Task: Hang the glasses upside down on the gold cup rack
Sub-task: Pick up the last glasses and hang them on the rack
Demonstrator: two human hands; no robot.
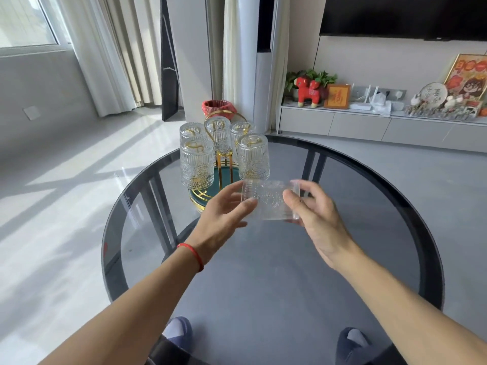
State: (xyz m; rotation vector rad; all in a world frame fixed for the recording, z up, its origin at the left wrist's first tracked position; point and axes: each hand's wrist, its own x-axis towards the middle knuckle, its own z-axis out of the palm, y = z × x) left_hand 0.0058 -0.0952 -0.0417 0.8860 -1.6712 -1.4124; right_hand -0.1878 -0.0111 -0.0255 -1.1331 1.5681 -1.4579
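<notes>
Clear ribbed glasses point(197, 164), gold rack point(224, 164) with green base, smoky table point(369, 206)

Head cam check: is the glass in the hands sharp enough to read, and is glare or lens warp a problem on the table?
Head view: the held glass is motion-blurred, its edges smeared between the left hand and right hand; the glasses on the gold rack are sharp. Sunlight washes out the floor at left; the dark glass table shows only mild sheen. Wide-angle warp bends the table rim.

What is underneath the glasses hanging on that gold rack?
Under the hung glasses sits the gold cup rack's round green tray with a gold rim, resting on the dark glass table. The glasses and the left hand hide part of the tray.
</notes>
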